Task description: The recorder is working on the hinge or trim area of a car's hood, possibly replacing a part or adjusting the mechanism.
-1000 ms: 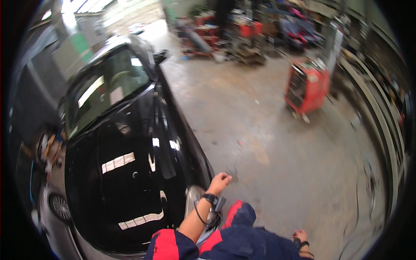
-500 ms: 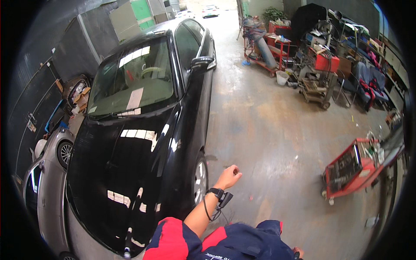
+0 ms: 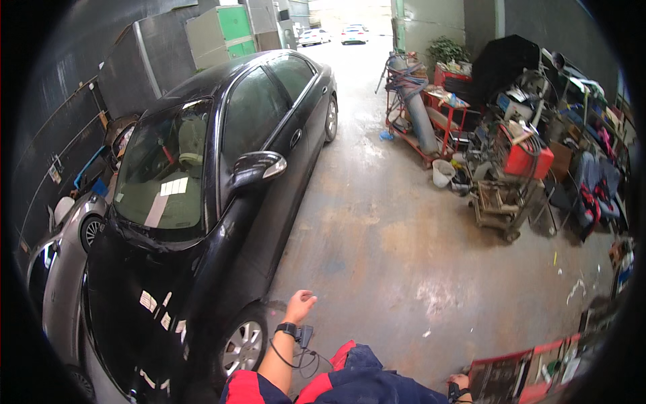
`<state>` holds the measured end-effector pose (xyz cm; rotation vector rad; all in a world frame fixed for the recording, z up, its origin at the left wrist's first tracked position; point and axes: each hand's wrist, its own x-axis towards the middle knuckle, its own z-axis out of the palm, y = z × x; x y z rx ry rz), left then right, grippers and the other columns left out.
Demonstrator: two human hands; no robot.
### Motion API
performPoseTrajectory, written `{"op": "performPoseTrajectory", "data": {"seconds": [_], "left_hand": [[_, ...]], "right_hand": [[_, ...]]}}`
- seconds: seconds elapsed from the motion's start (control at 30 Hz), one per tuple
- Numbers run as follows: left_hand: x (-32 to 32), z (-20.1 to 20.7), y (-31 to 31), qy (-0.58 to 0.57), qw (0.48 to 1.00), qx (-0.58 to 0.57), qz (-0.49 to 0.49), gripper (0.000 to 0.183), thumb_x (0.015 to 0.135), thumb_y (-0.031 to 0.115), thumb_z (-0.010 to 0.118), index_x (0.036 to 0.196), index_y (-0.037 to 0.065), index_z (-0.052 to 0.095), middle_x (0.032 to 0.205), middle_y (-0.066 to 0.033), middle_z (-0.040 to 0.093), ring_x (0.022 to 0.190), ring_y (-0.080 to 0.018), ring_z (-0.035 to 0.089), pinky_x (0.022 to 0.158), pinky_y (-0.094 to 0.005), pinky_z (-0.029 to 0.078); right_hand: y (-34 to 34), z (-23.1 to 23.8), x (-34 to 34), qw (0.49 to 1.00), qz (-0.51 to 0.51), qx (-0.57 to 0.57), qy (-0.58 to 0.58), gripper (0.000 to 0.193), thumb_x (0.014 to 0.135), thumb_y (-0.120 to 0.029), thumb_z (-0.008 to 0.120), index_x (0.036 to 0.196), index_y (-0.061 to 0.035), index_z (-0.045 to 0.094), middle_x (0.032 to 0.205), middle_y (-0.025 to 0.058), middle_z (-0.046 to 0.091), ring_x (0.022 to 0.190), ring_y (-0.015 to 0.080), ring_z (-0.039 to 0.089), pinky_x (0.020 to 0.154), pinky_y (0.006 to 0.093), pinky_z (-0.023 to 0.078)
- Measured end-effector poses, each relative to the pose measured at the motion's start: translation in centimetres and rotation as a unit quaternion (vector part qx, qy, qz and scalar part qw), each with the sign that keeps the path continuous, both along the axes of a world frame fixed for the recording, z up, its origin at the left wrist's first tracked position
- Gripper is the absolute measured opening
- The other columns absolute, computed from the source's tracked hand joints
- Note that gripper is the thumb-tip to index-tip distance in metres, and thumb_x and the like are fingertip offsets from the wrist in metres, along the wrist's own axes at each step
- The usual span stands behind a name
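Observation:
My left hand (image 3: pixel 301 307) is raised beside the front fender of a black car (image 3: pixel 249 195), apart from it. Its fingers are loosely curled in, and nothing shows in them. A dark strap with a small black device (image 3: pixel 303 335) sits on that wrist, and a thin cable loops from it. Low at my right side is my right hand (image 3: pixel 459 381), partly cut off from sight, its fingers too hidden to read. It also wears a dark wrist strap. A red wheeled cart (image 3: pixel 501 370) stands just right of that hand. Below my left hand is the car's front wheel (image 3: pixel 242 348).
A grey car (image 3: pixel 62 283) is at the far left. Along the right stand a gas cylinder (image 3: pixel 421 124) on a red trolley, a white bucket (image 3: pixel 443 173), a red machine (image 3: pixel 528 153) on a wheeled frame and blue seats (image 3: pixel 595 188). Concrete floor (image 3: pixel 377 249) runs between toward the doorway.
I have moved forward along the black car, so its mirror and side doors show closer. The red cart has slid nearer my right side. My left hand stays raised and appears lower in view.

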<state>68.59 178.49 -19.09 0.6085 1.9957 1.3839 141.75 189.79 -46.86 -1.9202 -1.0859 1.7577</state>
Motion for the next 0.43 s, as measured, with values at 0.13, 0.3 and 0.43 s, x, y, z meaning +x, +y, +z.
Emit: {"op": "performPoseTrajectory", "data": {"seconds": [0.13, 0.3, 0.43], "left_hand": [[-4.0, -1.5, 9.1, 0.001, 0.996, -0.017, 0.082, 0.038, 0.081, 0.016, 0.07, 0.112, -0.001, 0.058, 0.098, -0.0127, 0.066, 0.083, -0.017, 0.063, 0.071, -0.0301, 0.051], [-13.2, -4.1, 25.5, -0.01, 0.99, 0.008, 0.138, 0.042, 0.08, 0.016, 0.071, 0.115, -0.002, 0.057, 0.1, -0.0138, 0.065, 0.083, -0.0182, 0.064, 0.071, -0.0324, 0.053], [-22.2, -7.6, 40.4, -0.032, 0.988, -0.019, 0.147, 0.045, 0.079, 0.018, 0.072, 0.116, -0.003, 0.056, 0.1, -0.0143, 0.065, 0.087, -0.0199, 0.063, 0.074, -0.033, 0.053]], "right_hand": [[21.9, 6.6, -9.3, 0.994, 0.003, 0.103, -0.041, 0.015, 0.085, -0.008, 0.06, 0.089, 0.0059, 0.056, 0.065, 0.0159, 0.061, 0.054, 0.0249, 0.063, 0.044, 0.0351, 0.049], [38.1, 5.1, -15.4, 0.984, -0.024, 0.172, -0.032, 0.014, 0.082, -0.002, 0.056, 0.071, 0.0019, 0.049, 0.056, 0.0113, 0.055, 0.051, 0.022, 0.059, 0.043, 0.0341, 0.049], [46.8, 2.9, -11.2, 0.915, 0.339, 0.218, 0.017, 0.024, 0.08, -0.022, 0.064, 0.092, -0.002, 0.07, 0.078, 0.0122, 0.07, 0.077, 0.0226, 0.068, 0.08, 0.0325, 0.052]]}}
